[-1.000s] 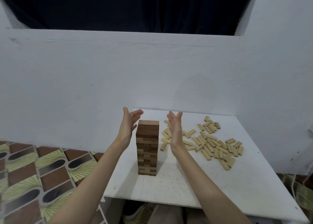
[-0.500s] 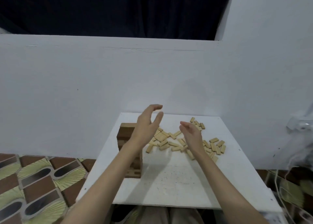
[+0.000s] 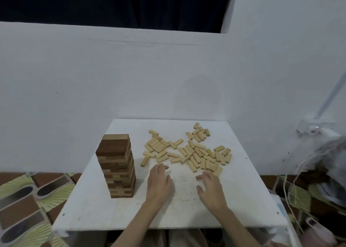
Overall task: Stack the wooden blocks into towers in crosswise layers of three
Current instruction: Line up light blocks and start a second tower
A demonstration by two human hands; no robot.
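well, on the white surface [image 3: 243,200] a finished tower [image 3: 117,164] of dark and light wooden blocks stands upright near the left edge. loose pale blocks [image 3: 187,151] lie scattered flat across the far middle and right. both hands hover low over the bare near part: the left hand [image 3: 159,183] with its grip apart, fingers fairly straight and holding nothing; the right hand [image 3: 210,187] likewise spread, just short of the nearest loose blocks.

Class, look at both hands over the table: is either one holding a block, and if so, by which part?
Nothing is held. The left hand and right hand are both open over the table, short of the loose blocks.
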